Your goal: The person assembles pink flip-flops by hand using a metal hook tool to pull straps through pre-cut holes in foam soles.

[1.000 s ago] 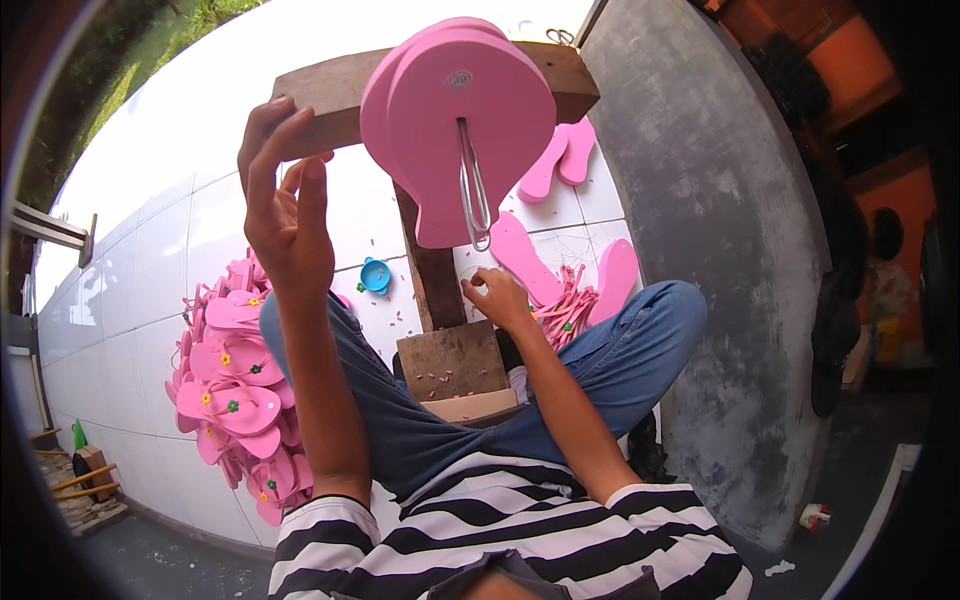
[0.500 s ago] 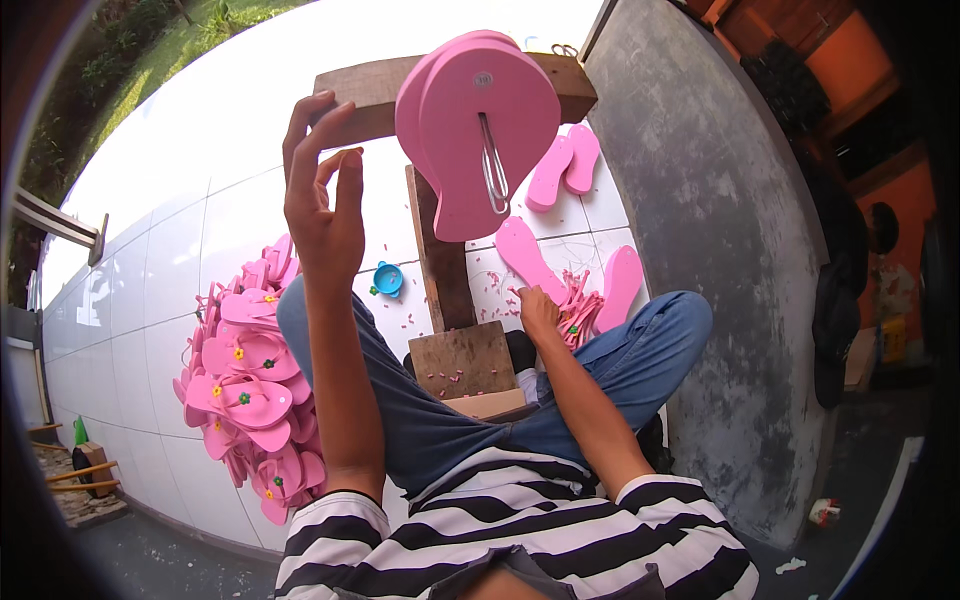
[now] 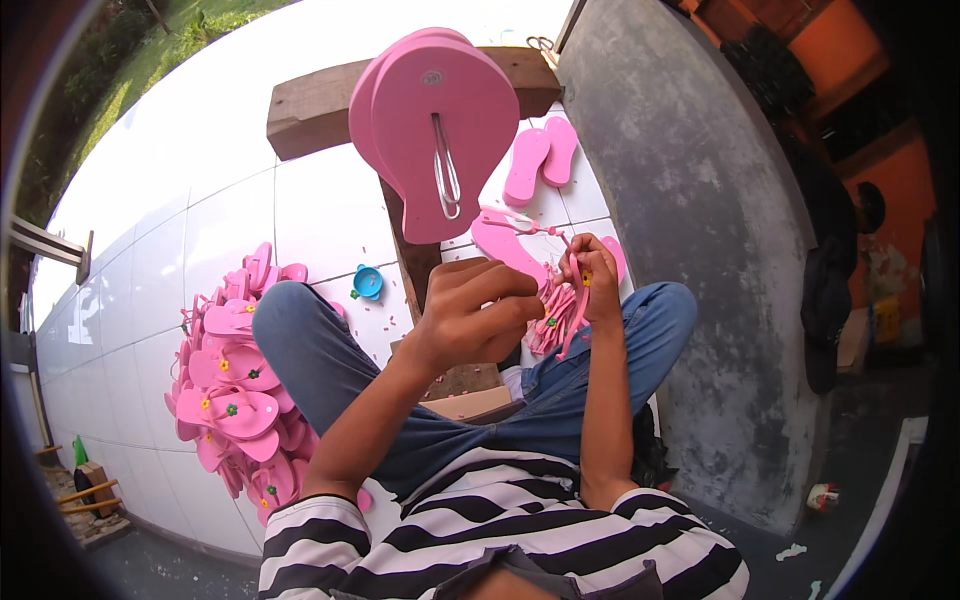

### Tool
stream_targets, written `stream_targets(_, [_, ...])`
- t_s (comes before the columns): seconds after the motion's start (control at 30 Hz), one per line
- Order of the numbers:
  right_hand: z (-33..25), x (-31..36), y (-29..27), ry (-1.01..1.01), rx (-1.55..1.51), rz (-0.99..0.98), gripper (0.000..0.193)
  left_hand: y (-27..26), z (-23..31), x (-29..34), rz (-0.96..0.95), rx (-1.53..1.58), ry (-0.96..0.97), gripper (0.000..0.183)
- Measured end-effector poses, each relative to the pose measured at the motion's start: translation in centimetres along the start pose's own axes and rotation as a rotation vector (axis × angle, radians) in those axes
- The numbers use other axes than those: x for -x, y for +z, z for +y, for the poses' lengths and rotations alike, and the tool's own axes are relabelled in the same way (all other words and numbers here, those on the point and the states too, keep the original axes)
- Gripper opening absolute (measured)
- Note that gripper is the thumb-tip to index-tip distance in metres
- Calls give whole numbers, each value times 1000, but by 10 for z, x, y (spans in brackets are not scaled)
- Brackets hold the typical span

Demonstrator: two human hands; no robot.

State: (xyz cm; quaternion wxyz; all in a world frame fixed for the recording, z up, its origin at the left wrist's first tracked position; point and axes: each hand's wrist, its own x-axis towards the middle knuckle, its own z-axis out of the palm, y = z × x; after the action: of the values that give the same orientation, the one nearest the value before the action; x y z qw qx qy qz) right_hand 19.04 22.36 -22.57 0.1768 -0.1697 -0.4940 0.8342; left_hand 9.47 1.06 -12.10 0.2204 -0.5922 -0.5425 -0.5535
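In my right hand is a pink flip-flop strap with a small yellow flower, its thin ends sticking up and down past my fingers. Close by on the left, my left hand is closed with fingers curled; what it holds, if anything, is hidden. Ahead of my hands, pink flip-flop soles stand stacked against a wooden beam, with a metal wire loop poking out through a hole in the front one. More pink straps lie in a bunch under my right hand.
Finished pink flip-flops are heaped at my left. A small blue bowl sits on white tiles among pink scraps. Two loose soles lie beyond the strap bunch, beside a grey wall. Scissors rest behind the beam.
My right hand has lifted a strap from the bunch. My left hand has come down from beside the beam toward it, its fingers now curled in. The view has shifted slightly.
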Motion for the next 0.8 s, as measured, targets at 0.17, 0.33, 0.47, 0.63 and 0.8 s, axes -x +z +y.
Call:
stream_targets(0.17, [-51, 18, 24, -8, -248, -228, 8, 28, -9, 4, -100, -72, -393, 42])
stream_targets(0.33, [-62, 31, 58, -3, -280, -285, 21, 34, -11, 2, -306, 48, -524, 45])
stream_targets(0.47, [-69, 40, 62, 41, -19, -207, 30, 32, 4, -3, -311, 539, -994, 26])
stream_targets(0.63, [-110, 65, 64, 46, 494, -262, 13, 7, 16, 9, -439, 391, -867, 20])
stream_targets(0.8, [-138, 91, 67, 108, 837, -901, 21, -44, 72, 5, -785, 276, -569, 19])
